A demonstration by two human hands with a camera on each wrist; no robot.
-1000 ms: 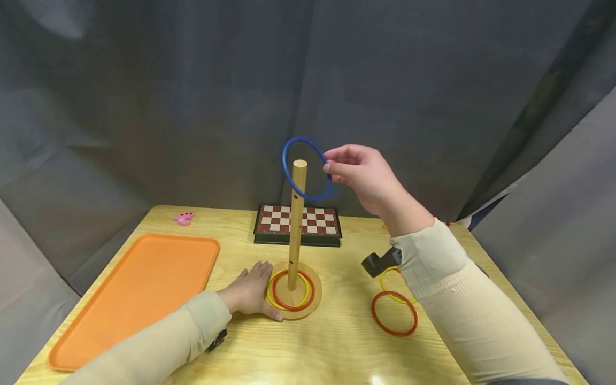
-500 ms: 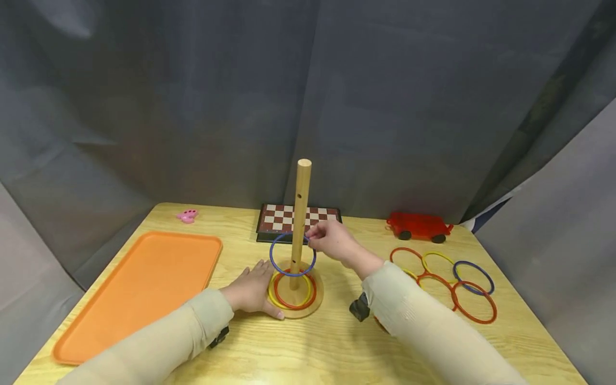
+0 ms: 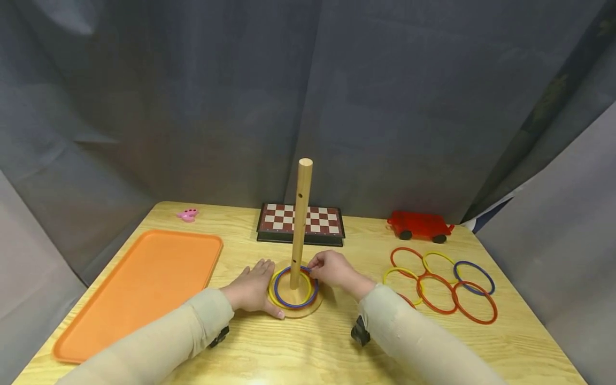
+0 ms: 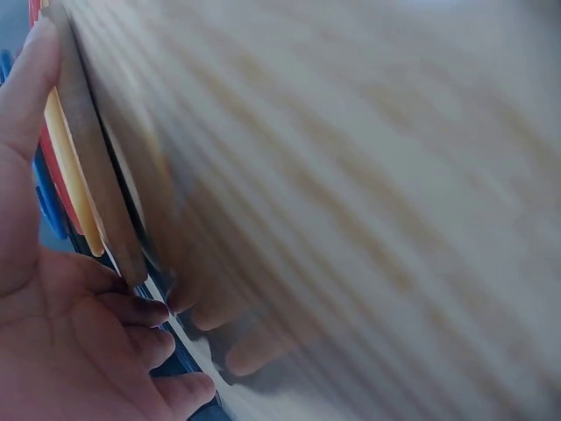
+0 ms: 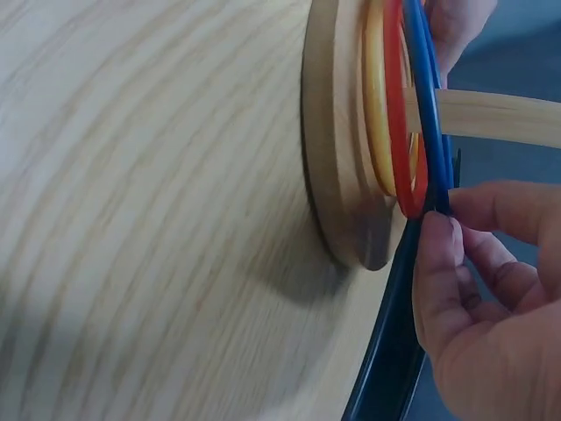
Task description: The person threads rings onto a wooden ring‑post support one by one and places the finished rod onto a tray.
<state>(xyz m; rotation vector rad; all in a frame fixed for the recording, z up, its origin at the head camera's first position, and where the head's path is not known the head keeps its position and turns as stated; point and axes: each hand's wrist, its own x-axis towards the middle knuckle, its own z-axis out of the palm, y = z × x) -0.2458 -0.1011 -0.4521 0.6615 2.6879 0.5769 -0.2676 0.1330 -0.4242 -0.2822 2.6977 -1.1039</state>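
A wooden post (image 3: 300,214) stands upright on a round base (image 5: 346,132). Around its foot lie a yellow ring (image 5: 377,105) and, over that, a red ring (image 5: 396,114). My right hand (image 3: 334,270) pinches a blue ring (image 5: 428,96) between thumb and fingertips at its right side. The blue ring encircles the post low down, close over the red one. Spread against the left edge of the base is my left hand (image 3: 250,286), its thumb along the front. In the left wrist view, the thumb (image 4: 31,79) lies along the base's edge beside the stacked rings.
Several loose red, yellow and blue rings (image 3: 435,275) overlap on the table at right. Behind them stands a red toy wagon (image 3: 421,225). A chessboard (image 3: 324,219) sits behind the post, an orange tray (image 3: 144,289) at left, and a small pink object (image 3: 187,215) farther back.
My right hand has carried the blue ring from the post's top down around it to near the base. My left hand stays at the base.
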